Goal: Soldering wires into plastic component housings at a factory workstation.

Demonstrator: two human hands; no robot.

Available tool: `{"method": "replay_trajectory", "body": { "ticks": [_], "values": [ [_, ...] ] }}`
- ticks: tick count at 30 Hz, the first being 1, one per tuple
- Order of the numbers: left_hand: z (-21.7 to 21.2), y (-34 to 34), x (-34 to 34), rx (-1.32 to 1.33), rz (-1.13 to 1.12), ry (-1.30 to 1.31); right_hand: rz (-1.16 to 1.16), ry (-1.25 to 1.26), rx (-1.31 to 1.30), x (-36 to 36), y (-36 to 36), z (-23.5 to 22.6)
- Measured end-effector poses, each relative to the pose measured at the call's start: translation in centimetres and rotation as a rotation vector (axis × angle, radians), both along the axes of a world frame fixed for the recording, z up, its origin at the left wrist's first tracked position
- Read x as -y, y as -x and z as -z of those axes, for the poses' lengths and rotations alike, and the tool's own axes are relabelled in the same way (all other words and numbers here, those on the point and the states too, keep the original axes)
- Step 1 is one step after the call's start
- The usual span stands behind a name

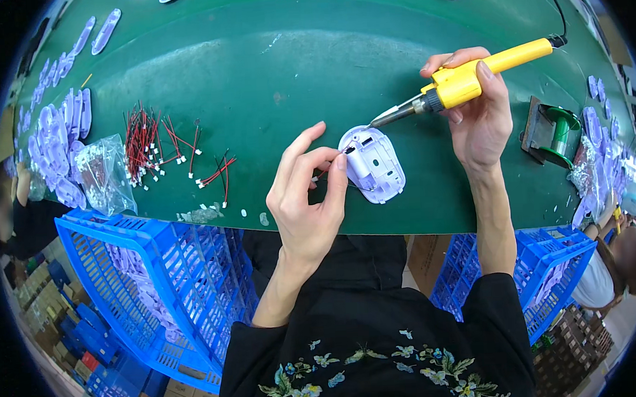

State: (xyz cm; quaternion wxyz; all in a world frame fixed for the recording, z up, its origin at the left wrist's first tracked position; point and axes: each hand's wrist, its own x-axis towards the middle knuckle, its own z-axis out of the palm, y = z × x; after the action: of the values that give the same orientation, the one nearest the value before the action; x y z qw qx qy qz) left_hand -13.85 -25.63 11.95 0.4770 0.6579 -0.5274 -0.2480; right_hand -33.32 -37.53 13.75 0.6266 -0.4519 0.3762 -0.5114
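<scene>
A pale lilac plastic housing (378, 169) lies on the green bench with its ribbed inside facing up. At its upper left edge, the thumb and index finger of my left hand (305, 192) are pinched on a thin wire lead; a bit of red wire (320, 176) shows below the index finger, the rest hidden by the hand. My right hand (479, 113) is wrapped round a yellow soldering iron (497, 66) with a feeder-like attachment on its side. The iron's tip meets the housing's top edge, close to the left fingertips.
Red-and-black wire leads (142, 146) lie in a pile at left, beside a clear plastic bag (105, 176) and stacked lilac housings (51, 143). A green solder spool (561, 137) stands at right. Blue crates (149, 241) flank my lap below the bench edge. The iron's black cord (556, 7) runs off top right.
</scene>
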Motion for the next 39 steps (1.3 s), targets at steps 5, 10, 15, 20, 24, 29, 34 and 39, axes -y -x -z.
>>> {"method": "replay_trajectory", "body": {
  "ticks": [5,10,15,20,24,29,34,39],
  "values": [
    [0.9,-0.9,-0.4,0.097,0.002,0.089,-0.035,-0.012,-0.007,-0.3,-1.0,0.6],
    [0.8,-0.9,-0.5,0.202,-0.043,0.096,-0.071,-0.03,-0.024,-0.3,-1.2,1.2],
    [1.0,-1.1,-0.5,0.154,0.013,0.113,-0.08,-0.054,-0.018,-0.3,-1.1,1.3],
    [1.0,-1.1,-0.6,0.132,0.017,0.086,-0.043,-0.039,-0.052,-0.4,-1.5,1.4],
    [1.0,-1.1,-0.5,0.147,0.025,0.081,-0.046,-0.028,-0.071,-0.3,-1.5,1.3],
    [1.1,-1.1,-0.5,0.157,0.024,0.081,-0.053,0.017,-0.105,-0.4,-1.6,1.5],
    [1.0,-1.0,-0.5,0.14,0.022,0.063,-0.042,0.007,-0.077,-0.4,-1.6,1.5],
    [0.9,-1.0,-0.4,0.156,0.025,0.067,-0.042,0.017,-0.076,-0.3,-1.6,1.6]
  ]
}}
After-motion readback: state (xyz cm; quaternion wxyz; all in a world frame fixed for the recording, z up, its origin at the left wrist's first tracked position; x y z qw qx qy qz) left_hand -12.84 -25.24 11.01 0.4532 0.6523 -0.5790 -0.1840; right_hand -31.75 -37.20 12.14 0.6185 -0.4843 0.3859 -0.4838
